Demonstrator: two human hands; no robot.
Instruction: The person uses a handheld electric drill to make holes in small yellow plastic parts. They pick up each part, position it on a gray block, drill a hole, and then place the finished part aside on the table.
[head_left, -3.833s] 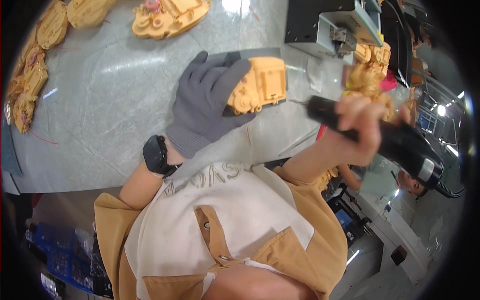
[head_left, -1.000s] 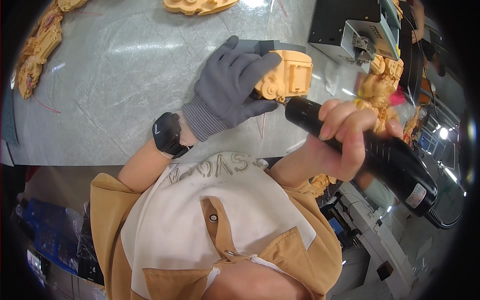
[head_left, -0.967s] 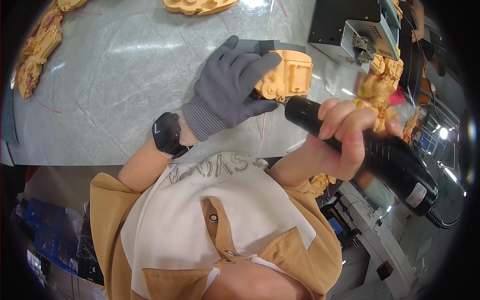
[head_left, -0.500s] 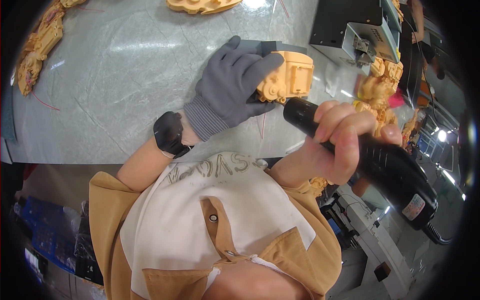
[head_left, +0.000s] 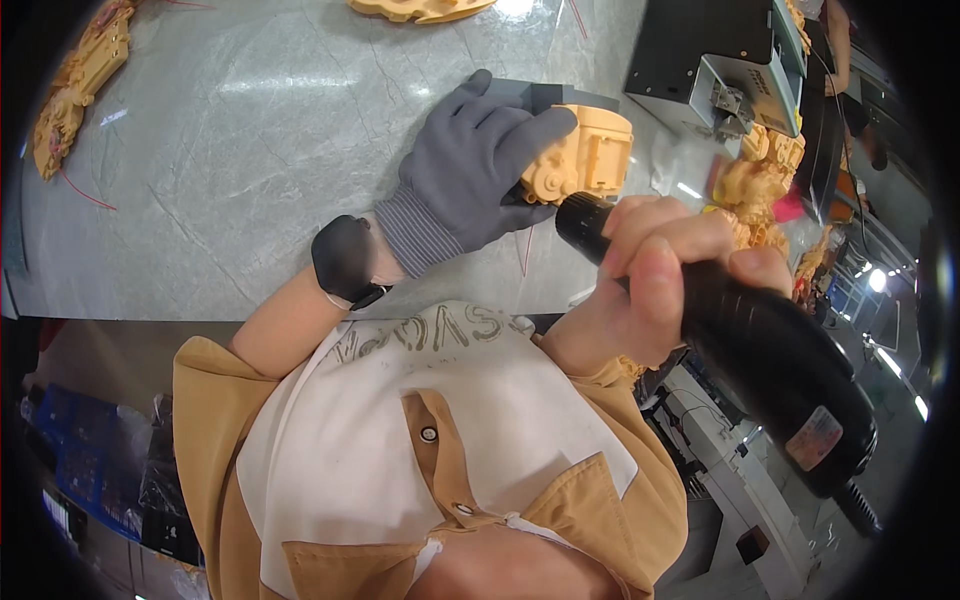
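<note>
My left hand [head_left: 480, 165], in a grey knit-cuffed glove, grips an orange-yellow molded plastic housing [head_left: 598, 150] with thumb and fingers. Behind the housing and the fingertips is a dark grey block [head_left: 540, 95]. My bare right hand [head_left: 665, 260] is wrapped round a black corded electric screwdriver [head_left: 770, 350], tilted with its nose toward the housing's lower edge. The bit's tip is largely hidden at that edge, beside a round boss, so I cannot tell whether a screw is there.
A black and grey metal machine [head_left: 700, 70] stands at the far right. Several orange-yellow parts lie beside it [head_left: 755, 185], another part [head_left: 425, 8] at the far edge, and more parts [head_left: 85, 85] with red wires at the far left. The grey marbled table [head_left: 220, 200] ends near my waist.
The screwdriver's nose has moved slightly left and up, closer to the housing, while its rear end has swung downward. My left hand keeps its grip on the housing.
</note>
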